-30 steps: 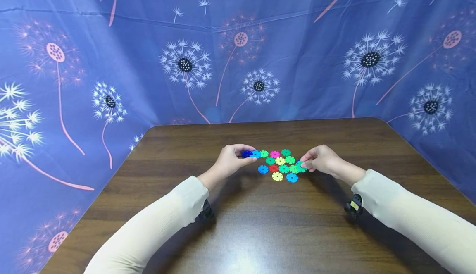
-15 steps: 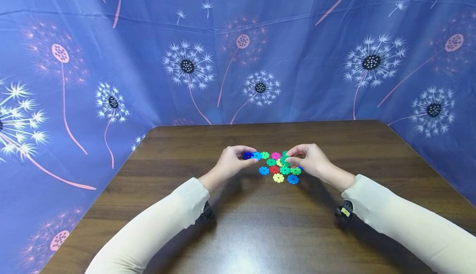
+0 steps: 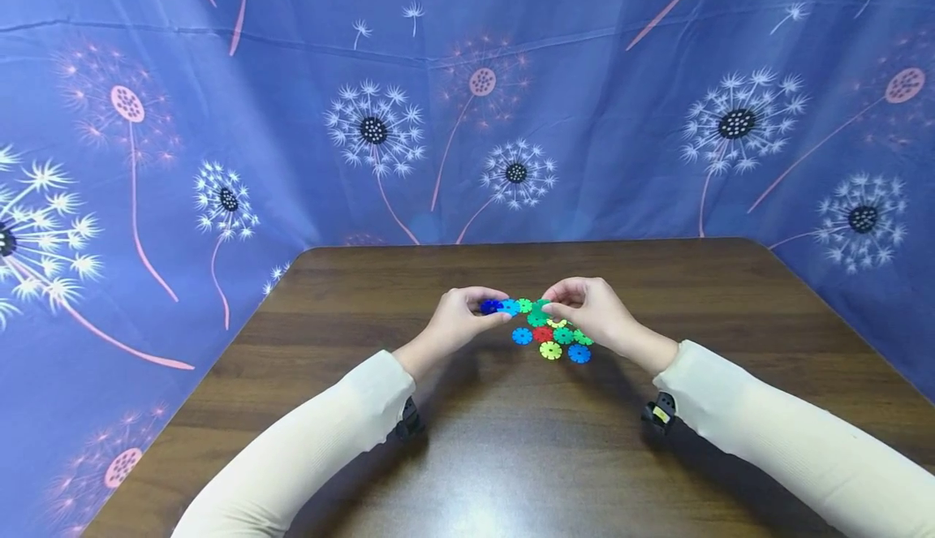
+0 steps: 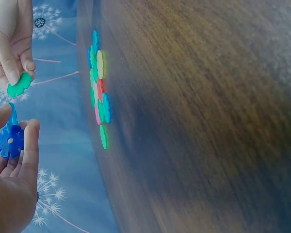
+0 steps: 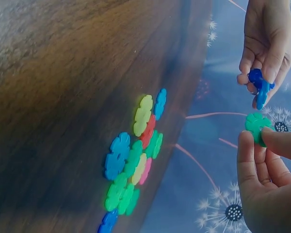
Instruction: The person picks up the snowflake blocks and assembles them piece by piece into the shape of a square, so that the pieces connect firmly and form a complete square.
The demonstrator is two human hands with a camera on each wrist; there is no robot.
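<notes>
"What are the wrist views adding?"
"The right one is showing a pink disc (image 5: 145, 171) among the loose discs (image 3: 544, 334) lying on the table (image 3: 497, 449); I'm not finding it in the head view, where the right hand (image 3: 595, 311) is reaching over that cluster. Both are also revealing a gap between the two hands' pieces, up off the tabletop."
"What is each hand holding?"
"The left hand (image 3: 462, 312) is pinching a dark blue disc (image 4: 9, 149), with a lighter blue disc (image 4: 12, 116) crossing it at an angle. The right is pinching a green disc (image 5: 255, 125) between thumb and fingers."
"How are they looking?"
"Thin, notched around the rims; the dark blue one is showing a central hole."
</notes>
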